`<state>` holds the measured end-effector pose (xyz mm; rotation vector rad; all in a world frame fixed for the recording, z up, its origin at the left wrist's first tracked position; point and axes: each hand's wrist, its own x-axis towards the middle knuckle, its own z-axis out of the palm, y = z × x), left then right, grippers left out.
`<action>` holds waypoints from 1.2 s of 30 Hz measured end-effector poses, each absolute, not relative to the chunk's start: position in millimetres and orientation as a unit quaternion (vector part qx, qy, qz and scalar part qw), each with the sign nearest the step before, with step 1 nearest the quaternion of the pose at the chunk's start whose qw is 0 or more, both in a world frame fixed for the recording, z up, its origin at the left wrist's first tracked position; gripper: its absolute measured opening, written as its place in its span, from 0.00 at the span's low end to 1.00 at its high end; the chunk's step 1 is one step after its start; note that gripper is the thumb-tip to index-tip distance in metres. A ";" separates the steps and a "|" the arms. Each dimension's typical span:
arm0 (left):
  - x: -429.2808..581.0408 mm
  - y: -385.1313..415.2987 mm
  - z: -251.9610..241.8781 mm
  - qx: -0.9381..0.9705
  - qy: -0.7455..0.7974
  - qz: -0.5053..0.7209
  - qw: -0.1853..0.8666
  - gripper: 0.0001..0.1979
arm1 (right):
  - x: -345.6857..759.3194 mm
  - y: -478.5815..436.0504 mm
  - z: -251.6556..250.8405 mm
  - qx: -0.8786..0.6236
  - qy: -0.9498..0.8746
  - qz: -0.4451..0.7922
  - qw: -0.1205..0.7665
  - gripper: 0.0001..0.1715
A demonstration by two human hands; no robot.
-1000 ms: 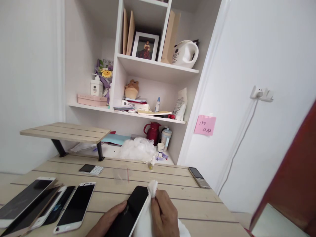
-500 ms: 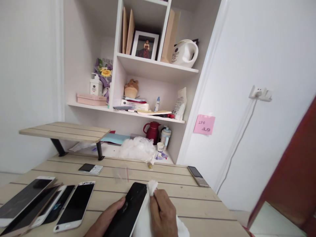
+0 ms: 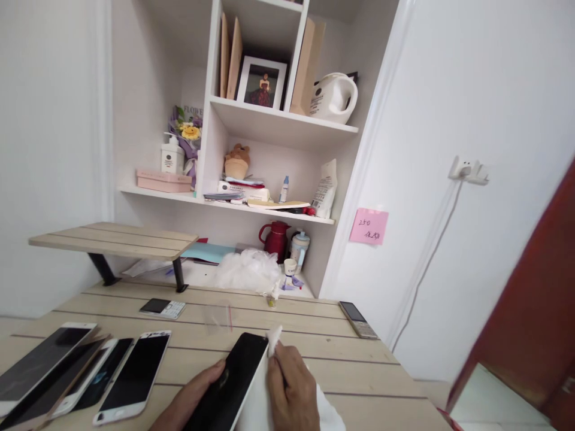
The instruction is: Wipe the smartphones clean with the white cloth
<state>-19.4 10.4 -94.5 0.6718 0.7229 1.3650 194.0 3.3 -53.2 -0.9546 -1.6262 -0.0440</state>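
Observation:
A black-screened smartphone (image 3: pixel 231 383) is tilted up over the near middle of the table, gripped along its left edge by my left hand (image 3: pixel 193 395), thumb on the glass. My right hand (image 3: pixel 294 389) pinches a white cloth (image 3: pixel 260 404) whose bunched tip touches the phone's upper right edge. The rest of the cloth hangs beneath the phone and my right hand. To the left lies a white smartphone (image 3: pixel 135 377) with a dark screen, beside several other phones (image 3: pixel 45 365) that overlap in a row.
A white keypad phone (image 3: pixel 162 307) and a small clear plastic bag (image 3: pixel 217 318) lie farther back. Another keypad phone (image 3: pixel 358 319) rests near the table's right edge. A raised wooden shelf (image 3: pixel 112 238) stands at back left, before a shelving unit with a red jug (image 3: pixel 275 239).
The cloth tip has shifted slightly along the phone's upper right edge with my right hand. My left hand keeps its hold. The whole view has moved a little.

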 end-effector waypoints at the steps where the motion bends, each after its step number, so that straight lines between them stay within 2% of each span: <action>1: -19.7 11.7 -96.7 0.308 0.323 0.603 0.661 0.22 | 194.2 3.5 -53.8 -0.406 -0.700 -0.026 0.587 0.14; 6: -24.9 13.8 -103.7 0.333 0.342 0.579 0.662 0.24 | 187.6 1.9 -57.0 -0.408 -0.659 -0.022 0.631 0.12; 10: -22.8 12.5 -94.2 0.309 0.316 0.547 0.711 0.22 | 181.3 -2.9 -54.6 -0.440 -0.632 0.029 0.638 0.10; 15: -0.6 7.6 -57.5 0.300 0.272 0.488 0.773 0.14 | 180.0 -8.9 -44.0 -0.456 -0.644 0.096 0.606 0.15; 17: 9.1 3.3 -43.2 0.242 0.251 0.413 0.842 0.08 | 182.7 -8.6 -41.1 -0.450 -0.648 0.097 0.607 0.15; 21: 19.5 -4.6 -28.1 0.186 0.236 0.334 0.893 0.22 | 195.6 -2.8 -39.4 -0.469 -0.634 0.098 0.608 0.13; 25: 20.9 -10.0 -24.0 0.163 0.190 0.311 0.917 0.22 | 203.5 1.3 -45.0 -0.466 -0.656 0.072 0.590 0.15; 29: 20.0 -10.3 -22.9 0.201 0.267 0.330 0.883 0.20 | 201.0 1.1 -51.1 -0.471 -0.672 0.071 0.567 0.17; 33: 14.4 -5.4 -31.6 0.209 0.333 0.322 0.861 0.25 | 198.2 1.8 -51.1 -0.498 -0.667 0.131 0.538 0.14; 36: 2.4 -6.7 -42.9 0.266 0.336 0.357 0.830 0.26 | 198.1 3.1 -51.6 -0.498 -0.670 0.120 0.538 0.12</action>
